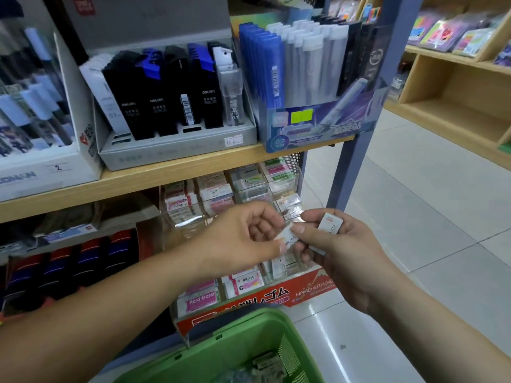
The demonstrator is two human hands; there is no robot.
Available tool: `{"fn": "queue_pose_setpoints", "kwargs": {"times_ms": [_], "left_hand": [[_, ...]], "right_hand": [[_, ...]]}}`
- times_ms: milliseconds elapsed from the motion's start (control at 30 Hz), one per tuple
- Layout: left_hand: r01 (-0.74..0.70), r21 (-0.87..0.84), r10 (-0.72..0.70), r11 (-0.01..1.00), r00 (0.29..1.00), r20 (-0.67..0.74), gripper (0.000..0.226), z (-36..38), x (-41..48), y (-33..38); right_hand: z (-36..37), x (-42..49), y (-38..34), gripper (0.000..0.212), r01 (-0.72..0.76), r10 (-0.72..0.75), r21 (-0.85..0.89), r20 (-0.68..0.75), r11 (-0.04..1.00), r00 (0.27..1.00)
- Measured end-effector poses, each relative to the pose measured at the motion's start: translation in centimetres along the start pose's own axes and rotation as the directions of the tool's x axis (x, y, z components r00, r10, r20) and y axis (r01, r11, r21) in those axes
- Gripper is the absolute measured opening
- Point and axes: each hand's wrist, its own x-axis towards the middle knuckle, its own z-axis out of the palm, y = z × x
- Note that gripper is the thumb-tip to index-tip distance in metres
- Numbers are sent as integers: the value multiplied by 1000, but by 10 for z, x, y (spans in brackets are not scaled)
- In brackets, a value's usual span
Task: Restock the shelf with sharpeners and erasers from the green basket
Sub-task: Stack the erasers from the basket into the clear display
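Head view: my left hand (240,241) pinches an eraser (289,238), long axis slanting toward my right hand (345,252), which grips a second eraser (330,224). Display rack (312,288) lies directly beyond both hands; green basket (249,324) sits below, nearer me.

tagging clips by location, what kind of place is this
Most likely a stationery shop: boxed pencil leads with a price sticker on a wooden shelf, a clear display of wrapped erasers below, and a green basket of stock.
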Motion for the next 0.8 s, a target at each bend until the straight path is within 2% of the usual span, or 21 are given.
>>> {"fn": "queue_pose_setpoints", "kwargs": {"times_ms": [67, 133, 233, 300, 400, 533, 600, 700, 800], "left_hand": [[6, 51, -9, 999, 998, 59, 37, -1, 4, 3], [47, 105, -51, 993, 998, 37, 41, -5, 15, 5], [105, 80, -95, 991, 987, -126, 22, -9, 44, 14], [130, 186, -94, 974, 977, -194, 13, -8, 67, 19], [134, 317, -70, 939, 976, -205, 20, 3, 95, 16], [111, 365, -55, 924, 986, -158, 23, 19, 112, 6], [110, 430, -41, 896, 985, -167, 23, 21, 118, 4], [122, 494, -42, 861, 985, -169, 23, 22, 124, 9], [102, 657, -93, 747, 994, -49, 19, 20, 126, 15]], "right_hand": [[1, 3, -1, 34, 1, 0, 11, -61, 1000, 998], [0, 5, -3, 31, -40, 47, 59, -119, 997, 992], [-5, 9, -9, 28, -128, 157, 194, -140, 973, 978], [-8, 10, -12, 27, -140, 182, 217, -191, 966, 965], [-10, 11, -11, 18, -91, 119, 120, -243, 989, 963], [-16, 9, -11, 13, 83, -115, -112, -315, 990, 942], [-20, 8, -13, 13, 116, -139, -90, -320, 989, 937], [-22, 8, -14, 14, 95, -93, -9, -308, 995, 947], [-20, 9, -13, 12, 92, -74, 39, -334, 995, 940]]}}
